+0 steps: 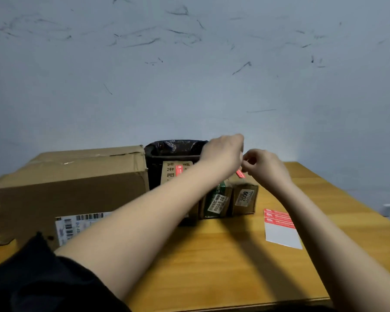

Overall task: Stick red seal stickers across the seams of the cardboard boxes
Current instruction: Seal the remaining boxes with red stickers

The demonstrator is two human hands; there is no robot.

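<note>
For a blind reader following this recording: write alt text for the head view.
Two bare hands, left hand and right hand, meet above small cardboard boxes on a wooden table, handling a red seal sticker. A sticker sheet lies to the right, a large cardboard box to the left, and a black-lined bin stands behind.

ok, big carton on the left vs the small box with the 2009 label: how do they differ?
Size: the big carton dwarfs the small box.
Labels: the big carton carries a white barcode label low on its near face; the small box carries a label reading 2009.
Seal: a red sticker shows at the small box's top, under the hands; none shows on the big carton.
Shared: both are brown cardboard on the wooden table.
</note>
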